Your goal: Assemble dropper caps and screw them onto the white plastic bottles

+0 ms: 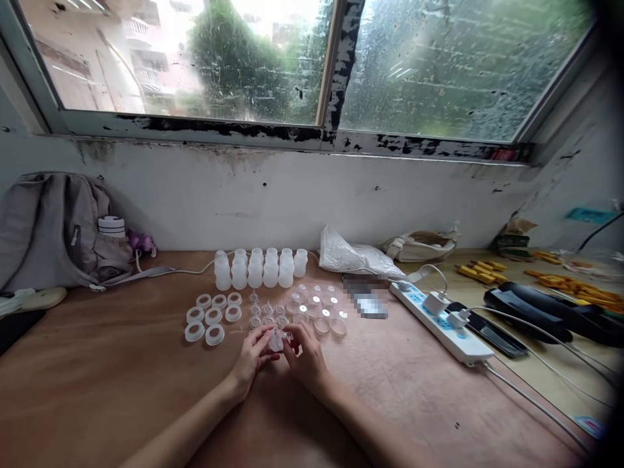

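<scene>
Item: one clear plastic piece point(276, 340), small, held between two hands over the middle of the brown tabletop point(121, 364). Fingers cover part of it; from where I stand, its long axis and pointing cannot be told.

Markings: blue patches on the white power strip point(472, 352), any lettering too small to read.

Hands: left hand point(253, 357), fingers curled, thumb and fingertips closed on the piece; right hand point(308, 357), fingers bent, fingertips pinching its right side.

Surroundings: just beyond, small clear nipples point(268, 311), in rows; to their left, eight translucent rings point(213, 322), lying flat; to their right, clear round caps point(322, 326); farther back, frosted bottles point(255, 274), upright, in two rows.
</scene>
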`<act>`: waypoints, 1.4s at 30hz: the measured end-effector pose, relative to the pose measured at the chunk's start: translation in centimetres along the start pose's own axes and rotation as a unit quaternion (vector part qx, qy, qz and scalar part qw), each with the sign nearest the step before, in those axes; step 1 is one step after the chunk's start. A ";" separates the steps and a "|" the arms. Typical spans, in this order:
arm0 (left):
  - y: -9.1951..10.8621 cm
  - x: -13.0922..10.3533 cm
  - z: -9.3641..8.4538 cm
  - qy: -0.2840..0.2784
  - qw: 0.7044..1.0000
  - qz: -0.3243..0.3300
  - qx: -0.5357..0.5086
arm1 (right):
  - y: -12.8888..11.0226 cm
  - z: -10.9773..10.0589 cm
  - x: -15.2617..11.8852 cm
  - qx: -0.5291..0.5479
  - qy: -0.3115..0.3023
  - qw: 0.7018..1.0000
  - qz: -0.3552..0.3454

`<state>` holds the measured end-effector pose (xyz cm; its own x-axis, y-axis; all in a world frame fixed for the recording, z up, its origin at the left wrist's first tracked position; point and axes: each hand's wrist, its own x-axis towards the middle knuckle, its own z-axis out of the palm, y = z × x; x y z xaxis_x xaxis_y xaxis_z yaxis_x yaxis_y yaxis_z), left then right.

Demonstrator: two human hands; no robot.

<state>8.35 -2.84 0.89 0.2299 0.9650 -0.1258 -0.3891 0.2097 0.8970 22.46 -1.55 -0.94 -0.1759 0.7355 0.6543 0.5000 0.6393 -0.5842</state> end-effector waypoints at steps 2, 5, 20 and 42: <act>-0.2 -0.1 -0.1 0.002 1.000 0.008 -0.006 | -0.3 0.0 -0.1 0.007 -0.027 1.000 -0.007; 0.0 -0.5 -0.5 0.003 1.000 0.020 0.000 | -0.7 0.0 -0.3 0.013 -0.064 0.998 -0.004; 0.6 -0.9 -0.8 -0.001 0.998 0.032 0.054 | -2.6 -1.2 0.4 0.343 -0.160 0.889 0.257; 1.1 -1.4 -0.5 -0.013 0.994 0.041 0.104 | -3.0 -1.8 1.2 0.304 -0.125 0.907 0.262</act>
<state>7.13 -3.84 1.80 0.2282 0.9728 -0.0396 -0.2146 0.0899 0.9726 22.27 -2.96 2.45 -0.2730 0.9539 0.1245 0.0243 0.1362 -0.9904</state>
